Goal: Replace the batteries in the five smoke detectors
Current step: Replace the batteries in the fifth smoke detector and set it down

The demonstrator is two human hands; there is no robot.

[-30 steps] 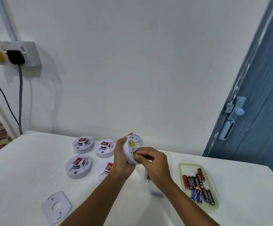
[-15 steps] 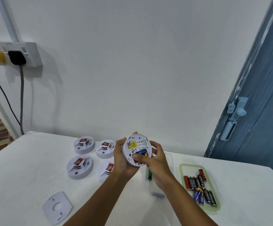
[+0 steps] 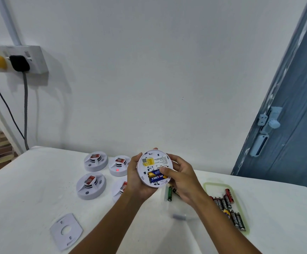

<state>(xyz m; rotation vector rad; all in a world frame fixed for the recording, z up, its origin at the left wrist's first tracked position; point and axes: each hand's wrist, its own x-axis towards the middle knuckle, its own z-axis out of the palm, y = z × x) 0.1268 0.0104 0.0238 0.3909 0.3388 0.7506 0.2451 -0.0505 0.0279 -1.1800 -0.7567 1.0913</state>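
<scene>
While our left hand (image 3: 137,177) cupped the smoke detector (image 3: 154,168) back-up, its blue batteries (image 3: 156,177) lay crosswise, directly under our right hand's (image 3: 182,178) pressing thumb, fingers curled behind the rim.

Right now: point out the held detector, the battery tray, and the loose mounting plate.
held detector (image 3: 150,163): head view, on its yellow label.
battery tray (image 3: 206,186): head view, on its green far-left rim.
mounting plate (image 3: 57,233): head view, on its flat face left of the hole.
</scene>
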